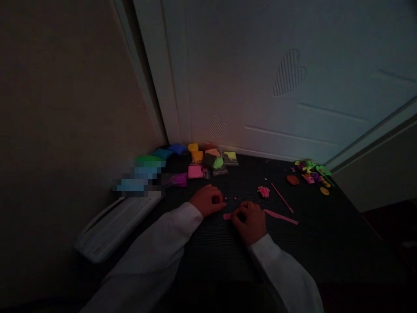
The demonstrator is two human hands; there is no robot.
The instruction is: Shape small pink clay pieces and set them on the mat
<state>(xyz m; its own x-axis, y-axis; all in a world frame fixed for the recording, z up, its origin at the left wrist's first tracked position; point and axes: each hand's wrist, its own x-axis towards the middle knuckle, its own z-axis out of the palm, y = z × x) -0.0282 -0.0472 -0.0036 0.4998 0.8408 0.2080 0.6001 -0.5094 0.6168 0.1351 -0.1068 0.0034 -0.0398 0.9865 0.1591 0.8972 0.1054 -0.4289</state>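
My left hand rests on the dark table with its fingers curled in; a tiny pink bit shows at the fingertips. My right hand lies just to its right, fingers bent and pinching a small flat piece of pink clay. Two or three tiny pink balls sit between and beyond the hands. A long pink modelling tool lies right of my right hand. Both arms wear white sleeves.
Several bags of coloured clay are spread at the back left by the white door. A pink clay cluster and thin pink stick lie mid-table. Finished colourful clay figures sit far right. A white case lies at left.
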